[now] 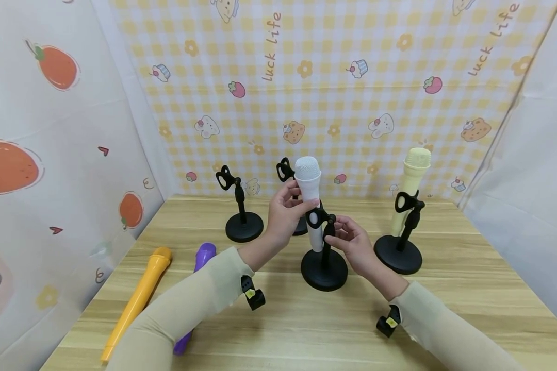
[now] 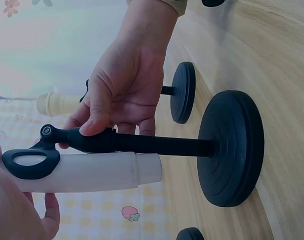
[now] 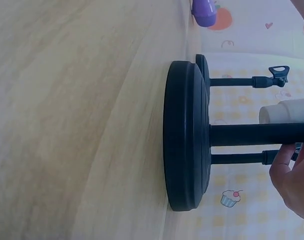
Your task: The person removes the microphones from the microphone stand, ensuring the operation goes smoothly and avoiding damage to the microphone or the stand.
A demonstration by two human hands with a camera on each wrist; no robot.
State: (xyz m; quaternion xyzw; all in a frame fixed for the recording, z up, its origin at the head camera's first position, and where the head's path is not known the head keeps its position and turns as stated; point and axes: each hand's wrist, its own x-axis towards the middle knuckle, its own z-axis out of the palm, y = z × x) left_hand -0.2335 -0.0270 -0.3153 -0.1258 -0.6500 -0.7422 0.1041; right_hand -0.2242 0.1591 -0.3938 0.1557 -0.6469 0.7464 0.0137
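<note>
My left hand [image 1: 283, 211] holds a white microphone [image 1: 308, 178] upright, thumb in front and fingers behind. The microphone's body runs through or against the clip of a black desk stand [image 1: 324, 270]; whether it is fully seated I cannot tell. With thumb and fingers, my right hand [image 1: 354, 245] pinches the upper stem of that stand, just below the clip. In the left wrist view the clip's oval arm [image 2: 32, 164] lies across the white body, and the microphone's tail end [image 2: 149, 168] hangs free beside the stem. The round base [image 3: 184, 135] stands flat on the table.
A pale yellow microphone [image 1: 416, 165] is in another black stand [image 1: 398, 255] at right. Two more stands, one at back left [image 1: 244, 226] and one partly hidden behind my left hand, hold nothing. An orange microphone [image 1: 139, 299] and a purple microphone [image 1: 206, 253] lie at left.
</note>
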